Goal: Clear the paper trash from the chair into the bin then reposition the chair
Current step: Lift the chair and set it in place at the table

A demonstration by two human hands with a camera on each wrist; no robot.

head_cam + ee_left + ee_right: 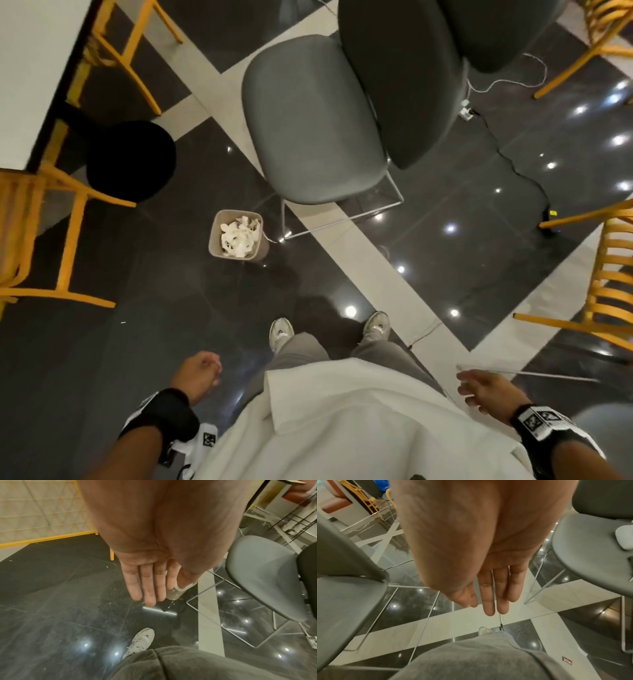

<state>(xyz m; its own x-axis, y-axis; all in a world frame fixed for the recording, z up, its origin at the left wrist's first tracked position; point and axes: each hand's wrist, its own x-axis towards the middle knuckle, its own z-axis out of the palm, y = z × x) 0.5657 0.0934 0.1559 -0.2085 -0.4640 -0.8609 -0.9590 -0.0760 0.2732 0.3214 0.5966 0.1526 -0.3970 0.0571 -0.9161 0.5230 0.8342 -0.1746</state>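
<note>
A grey chair [308,116] with a bare seat and a thin metal frame stands ahead of me on the dark floor. To its left front sits a small beige bin [236,234] filled with crumpled white paper [238,236]. My left hand [200,371] hangs at my side, fingers straight and holding nothing; in the left wrist view those fingers [145,585] point down in front of the bin [175,595]. My right hand [479,387] hangs on the other side, equally bare, its fingers [494,596] straight. Both hands are well short of the chair [264,574].
Yellow wooden chairs [44,219] stand left and right [613,274]. A black round stool [132,161] is at the left, a second grey chair [594,555] holding a white case [624,538] at the right. Cables [513,171] cross the floor behind the chair.
</note>
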